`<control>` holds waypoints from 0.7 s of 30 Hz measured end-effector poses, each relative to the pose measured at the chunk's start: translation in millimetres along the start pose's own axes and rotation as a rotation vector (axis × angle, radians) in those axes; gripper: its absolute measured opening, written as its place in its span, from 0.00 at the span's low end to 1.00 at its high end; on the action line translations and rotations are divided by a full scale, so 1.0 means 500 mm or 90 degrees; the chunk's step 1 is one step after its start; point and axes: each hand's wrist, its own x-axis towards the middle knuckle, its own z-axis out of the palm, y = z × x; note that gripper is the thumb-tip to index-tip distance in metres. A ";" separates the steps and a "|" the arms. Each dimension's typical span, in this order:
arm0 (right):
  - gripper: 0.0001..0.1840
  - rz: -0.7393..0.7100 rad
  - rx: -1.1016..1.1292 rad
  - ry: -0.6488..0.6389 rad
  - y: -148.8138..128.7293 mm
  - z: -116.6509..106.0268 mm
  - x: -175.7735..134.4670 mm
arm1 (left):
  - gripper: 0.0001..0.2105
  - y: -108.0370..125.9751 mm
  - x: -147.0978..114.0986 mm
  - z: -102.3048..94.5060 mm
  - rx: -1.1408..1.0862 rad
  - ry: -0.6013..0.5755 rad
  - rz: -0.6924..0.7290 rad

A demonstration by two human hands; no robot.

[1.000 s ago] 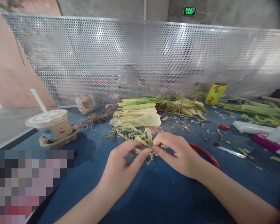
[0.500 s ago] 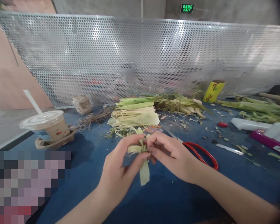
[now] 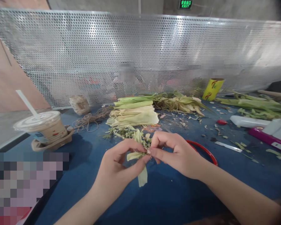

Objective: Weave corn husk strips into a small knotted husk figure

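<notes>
Between my two hands is a small piece made of pale green corn husk strips (image 3: pixel 142 177), with one strip hanging down and others sticking out left and up. My left hand (image 3: pixel 124 164) pinches it from the left, thumb and forefinger closed at its centre. From the right, my right hand (image 3: pixel 175 153) pinches at the same centre; the fingertips nearly meet and hide what lies between them. Just beyond lie dried green sprigs (image 3: pixel 124 132) and a stack of flat corn husks (image 3: pixel 135 115). Red-handled scissors (image 3: pixel 204 149) rest partly behind my right hand.
At left stand a lidded drink cup (image 3: pixel 45 128) in a cardboard holder and tangled twine (image 3: pixel 91 120). A yellow roll (image 3: pixel 213 89), more husks (image 3: pixel 178 104), a blade (image 3: pixel 229 146) and a white-and-purple tool (image 3: pixel 264 137) lie rightward. A perforated metal screen (image 3: pixel 150 47) closes the back.
The view has shifted slightly. My left thumb and forefinger have closed nearer the husk piece's centre, and my right fingers have moved in close against them. The husk strips have tilted a little.
</notes>
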 end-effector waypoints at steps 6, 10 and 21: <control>0.12 0.011 0.024 0.015 0.008 0.006 -0.001 | 0.04 -0.007 0.000 0.005 -0.113 -0.008 -0.084; 0.12 0.032 0.046 0.015 0.006 0.007 0.001 | 0.06 -0.010 0.001 0.008 -0.201 0.020 -0.160; 0.13 -0.002 -0.013 0.020 0.003 -0.001 0.001 | 0.05 -0.006 0.000 0.001 -0.206 0.023 -0.198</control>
